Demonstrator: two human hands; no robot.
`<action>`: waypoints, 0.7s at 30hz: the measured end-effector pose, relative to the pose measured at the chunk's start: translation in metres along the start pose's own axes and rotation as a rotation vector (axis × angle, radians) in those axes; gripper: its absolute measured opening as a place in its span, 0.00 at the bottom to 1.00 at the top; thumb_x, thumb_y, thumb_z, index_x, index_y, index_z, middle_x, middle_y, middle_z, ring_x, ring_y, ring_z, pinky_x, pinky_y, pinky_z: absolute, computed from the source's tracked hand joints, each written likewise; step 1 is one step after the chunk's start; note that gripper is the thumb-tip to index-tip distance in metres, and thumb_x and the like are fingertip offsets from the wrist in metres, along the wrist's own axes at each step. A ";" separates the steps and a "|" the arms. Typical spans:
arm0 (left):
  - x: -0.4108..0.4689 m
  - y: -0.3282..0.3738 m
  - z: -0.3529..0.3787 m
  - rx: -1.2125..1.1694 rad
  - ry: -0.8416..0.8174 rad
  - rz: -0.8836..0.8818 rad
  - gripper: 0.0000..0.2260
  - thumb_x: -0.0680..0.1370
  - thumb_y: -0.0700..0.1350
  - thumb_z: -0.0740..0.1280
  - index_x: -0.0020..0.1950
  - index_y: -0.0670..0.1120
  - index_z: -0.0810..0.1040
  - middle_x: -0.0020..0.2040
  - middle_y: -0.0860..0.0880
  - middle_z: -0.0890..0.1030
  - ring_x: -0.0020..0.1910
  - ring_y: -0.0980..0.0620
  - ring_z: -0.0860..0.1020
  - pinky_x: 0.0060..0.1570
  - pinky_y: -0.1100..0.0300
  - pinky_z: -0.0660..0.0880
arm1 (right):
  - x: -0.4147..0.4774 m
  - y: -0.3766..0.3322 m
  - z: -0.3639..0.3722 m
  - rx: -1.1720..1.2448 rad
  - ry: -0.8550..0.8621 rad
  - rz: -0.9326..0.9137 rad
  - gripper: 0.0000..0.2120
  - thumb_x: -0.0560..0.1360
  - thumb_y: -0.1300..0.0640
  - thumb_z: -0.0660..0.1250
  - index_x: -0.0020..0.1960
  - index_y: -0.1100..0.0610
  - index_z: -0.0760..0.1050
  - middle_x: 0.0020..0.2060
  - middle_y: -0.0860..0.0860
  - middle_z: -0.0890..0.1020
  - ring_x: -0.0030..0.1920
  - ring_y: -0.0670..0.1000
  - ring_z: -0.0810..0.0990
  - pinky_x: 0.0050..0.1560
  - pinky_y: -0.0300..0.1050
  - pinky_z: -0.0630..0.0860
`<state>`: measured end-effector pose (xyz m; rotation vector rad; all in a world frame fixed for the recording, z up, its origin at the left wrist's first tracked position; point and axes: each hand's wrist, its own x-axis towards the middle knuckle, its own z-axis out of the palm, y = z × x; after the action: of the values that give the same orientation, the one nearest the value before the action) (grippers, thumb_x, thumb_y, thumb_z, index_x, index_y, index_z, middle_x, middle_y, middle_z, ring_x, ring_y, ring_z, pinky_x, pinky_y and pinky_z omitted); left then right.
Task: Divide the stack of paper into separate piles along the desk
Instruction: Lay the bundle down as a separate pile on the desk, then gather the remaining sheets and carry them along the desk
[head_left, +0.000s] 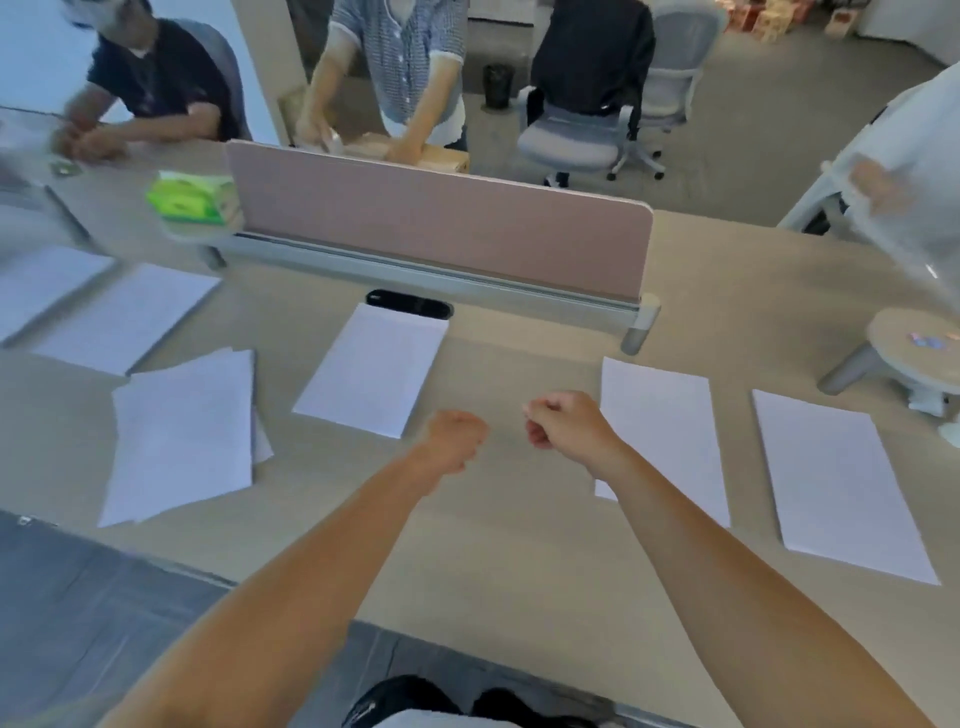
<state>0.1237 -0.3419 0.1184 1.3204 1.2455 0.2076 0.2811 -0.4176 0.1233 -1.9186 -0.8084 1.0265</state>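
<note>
Several white paper piles lie along the beige desk (519, 545). A loosely fanned pile (182, 436) is at the front left, a neat pile (374, 369) sits in the middle, and two piles lie at the right (670, 415) (841, 483). More sheets (124, 317) lie at the far left. My left hand (454, 434) and my right hand (563, 418) hover above the bare desk between the middle pile and the right piles. Both are curled into fists and hold nothing.
A pink divider screen (441, 228) runs across the back of the desk, with a black cable slot (408, 304) under it. A green tissue pack (192, 200) sits at the back left. Other people work behind the screen and at the right edge. A small round stand (914, 343) is at the right.
</note>
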 end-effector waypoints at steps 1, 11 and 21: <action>-0.002 -0.008 -0.025 -0.031 0.038 -0.022 0.06 0.76 0.39 0.66 0.41 0.48 0.77 0.41 0.46 0.77 0.32 0.52 0.72 0.33 0.63 0.66 | 0.001 -0.010 0.023 -0.011 -0.025 0.000 0.11 0.77 0.58 0.66 0.38 0.61 0.78 0.34 0.58 0.81 0.36 0.55 0.79 0.48 0.56 0.81; -0.013 -0.078 -0.210 -0.255 0.397 -0.129 0.03 0.78 0.45 0.66 0.47 0.46 0.77 0.44 0.48 0.79 0.40 0.49 0.76 0.42 0.58 0.72 | 0.048 -0.082 0.172 0.014 -0.316 0.015 0.12 0.78 0.51 0.65 0.49 0.60 0.78 0.43 0.54 0.83 0.40 0.52 0.82 0.48 0.48 0.81; 0.022 -0.163 -0.340 -0.288 0.605 -0.229 0.08 0.72 0.44 0.66 0.37 0.49 0.68 0.34 0.46 0.67 0.36 0.49 0.66 0.36 0.54 0.62 | 0.100 -0.125 0.343 -0.124 -0.465 0.086 0.12 0.79 0.52 0.64 0.49 0.61 0.77 0.42 0.56 0.80 0.41 0.55 0.81 0.53 0.53 0.80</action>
<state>-0.2094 -0.1748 0.0572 0.8765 1.7836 0.6314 0.0101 -0.1585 0.0742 -1.8522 -1.0731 1.5393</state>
